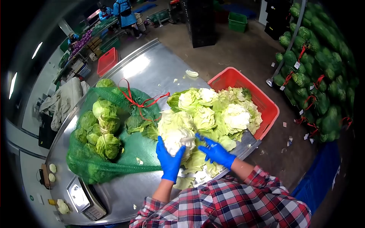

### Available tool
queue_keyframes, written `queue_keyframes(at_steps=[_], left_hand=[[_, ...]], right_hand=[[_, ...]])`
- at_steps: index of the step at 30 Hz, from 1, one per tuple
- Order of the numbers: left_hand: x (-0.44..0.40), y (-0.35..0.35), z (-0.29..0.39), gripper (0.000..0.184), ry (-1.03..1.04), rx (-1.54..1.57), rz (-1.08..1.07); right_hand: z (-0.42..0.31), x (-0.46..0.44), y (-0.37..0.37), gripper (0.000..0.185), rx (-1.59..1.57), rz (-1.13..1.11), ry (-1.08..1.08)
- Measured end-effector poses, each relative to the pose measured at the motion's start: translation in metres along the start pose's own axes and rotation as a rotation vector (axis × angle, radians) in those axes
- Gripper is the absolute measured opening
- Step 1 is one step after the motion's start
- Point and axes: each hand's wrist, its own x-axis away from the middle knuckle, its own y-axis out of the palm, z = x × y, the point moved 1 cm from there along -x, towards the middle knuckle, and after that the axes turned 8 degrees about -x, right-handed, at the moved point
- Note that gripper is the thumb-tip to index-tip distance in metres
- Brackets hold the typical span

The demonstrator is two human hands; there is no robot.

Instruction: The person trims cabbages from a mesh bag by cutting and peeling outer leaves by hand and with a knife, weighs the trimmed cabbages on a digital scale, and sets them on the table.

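Observation:
My left hand, in a blue glove, grips the near side of a pale, trimmed cabbage, its thumb across the front and its fingers along the left side. To the right of that cabbage, my right hand, gloved in blue too, has its fingers apart above loose outer leaves. It holds nothing that I can make out. Beyond both hands lies a pile of peeled cabbages and leaves. Left of them, a green mesh bag lies open with several greener cabbages inside.
A red basket stands against the table's right edge. The steel table carries a scale at the near left. A red tie lies on the bag. Stacked net bags of cabbages stand at the right; people work far off.

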Motion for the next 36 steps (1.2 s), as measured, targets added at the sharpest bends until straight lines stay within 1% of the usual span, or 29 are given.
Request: queue_keyframes(at_steps=[1,2,3,4,6,7,9,11,13,14,15,17,18,21,25,26,27,28,29,31,33,36], left_hand=[[0.000,-0.014,0.006,0.110,0.021,-0.018,-0.119],[0.000,-0.030,0.014,0.111,0.042,-0.038,-0.236],[-0.010,-0.048,0.029,0.117,-0.083,-0.037,-0.425],[-0.020,-0.044,0.026,0.118,0.087,-0.111,-0.371],[-0.034,-0.021,0.002,0.120,0.424,-0.251,-0.264],[-0.034,-0.010,0.001,0.120,0.255,0.096,-0.333],[-0.030,-0.004,0.004,0.117,0.274,-0.020,-0.324],[-0.018,-0.003,0.021,0.114,0.279,-0.137,-0.295],[-0.016,0.003,0.023,0.114,0.323,-0.150,-0.224],[-0.013,0.004,0.023,0.114,0.340,-0.158,-0.190],[-0.011,0.005,0.021,0.112,0.346,-0.147,-0.194],[-0.010,0.005,0.024,0.111,0.342,-0.120,-0.185],[-0.007,0.005,0.025,0.111,0.337,-0.107,-0.180],[-0.005,0.003,0.027,0.110,0.368,-0.152,-0.171],[-0.002,0.001,0.024,0.111,0.392,-0.120,-0.189],[0.000,-0.002,0.024,0.111,0.402,-0.115,-0.210],[0.003,-0.005,0.023,0.111,0.417,-0.111,-0.232],[0.009,-0.006,0.020,0.111,0.443,-0.101,-0.208],[0.009,-0.003,0.017,0.110,0.415,-0.076,-0.173],[0.018,-0.004,0.009,0.110,0.355,-0.058,-0.145],[0.018,0.001,0.011,0.109,0.328,-0.041,-0.108],[0.026,0.005,0.015,0.109,0.342,-0.078,-0.040]], right_hand=[[0.022,-0.006,0.011,0.063,0.023,0.033,-0.147],[0.029,-0.011,0.010,0.065,0.037,0.034,-0.123],[0.036,-0.015,0.010,0.066,0.052,0.035,-0.098],[0.034,-0.017,0.006,0.067,-0.038,0.010,-0.079],[0.027,-0.018,0.002,0.064,-0.045,-0.035,-0.006],[0.025,-0.018,0.001,0.063,-0.078,-0.020,0.011],[0.015,-0.021,-0.007,0.061,-0.143,0.022,0.037],[-0.001,-0.015,-0.006,0.059,-0.116,0.079,0.007],[-0.003,-0.017,-0.001,0.058,-0.092,0.107,0.003],[-0.009,-0.013,0.001,0.058,-0.005,0.101,0.010],[0.002,-0.018,0.004,0.057,0.066,0.145,-0.063],[0.007,-0.019,0.007,0.057,0.120,0.175,-0.120],[0.006,-0.018,0.005,0.057,0.104,0.162,-0.102],[0.009,-0.021,0.004,0.054,0.137,0.170,-0.151],[0.012,-0.030,-0.010,0.045,0.404,0.176,-0.363],[0.014,-0.038,-0.021,0.041,0.378,0.161,-0.290],[0.014,-0.041,-0.033,0.042,0.347,0.162,-0.130],[0.008,-0.043,-0.041,0.043,0.315,0.164,0.025],[0.003,-0.038,-0.041,0.048,0.210,0.142,0.052],[-0.001,-0.020,-0.025,0.050,0.153,0.142,-0.030],[0.010,-0.015,-0.012,0.055,0.122,0.091,-0.095],[0.005,-0.003,0.010,0.054,0.012,0.137,-0.072]])
